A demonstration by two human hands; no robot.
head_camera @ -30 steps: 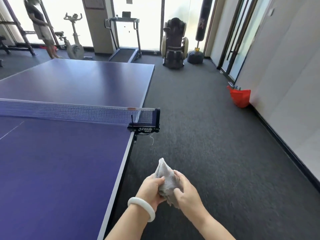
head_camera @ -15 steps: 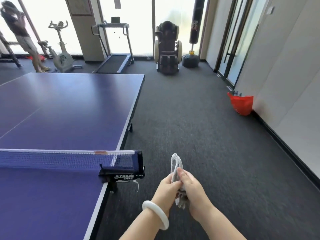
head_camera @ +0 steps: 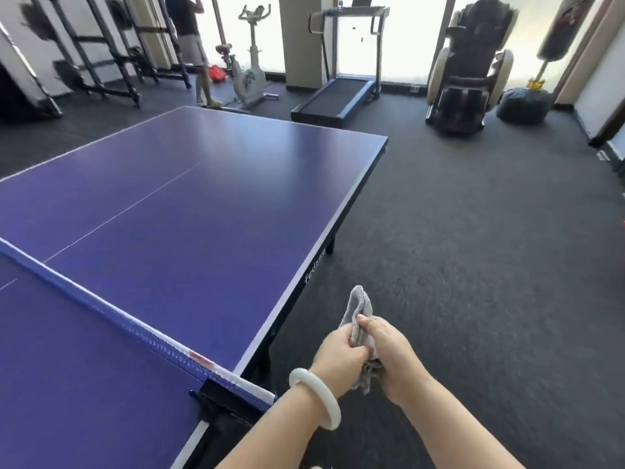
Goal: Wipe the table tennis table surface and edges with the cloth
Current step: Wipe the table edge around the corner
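Observation:
A grey cloth (head_camera: 361, 304) is bunched between both my hands, its top corner sticking up above them. My left hand (head_camera: 340, 355), with a white bangle on the wrist, grips the cloth from the left. My right hand (head_camera: 392, 355) holds it from the right, fingers curled round it. Both hands hover over the carpet, just off the right side edge of the blue table tennis table (head_camera: 189, 211). The net (head_camera: 101, 311) crosses the table at lower left, and its black clamp (head_camera: 225, 399) sits at the edge beside my left forearm.
Dark carpet (head_camera: 473, 265) stretches to the right of the table. Beyond the far end stand a treadmill (head_camera: 341, 93), an exercise bike (head_camera: 252, 76), a massage chair (head_camera: 470, 69) and a punching bag base (head_camera: 522, 106). A person (head_camera: 189, 45) stands at the back left by a rack.
I have walked forward along the table's right side, past the net post, and the view has swung left over the far half. Both hands keep hold of the cloth.

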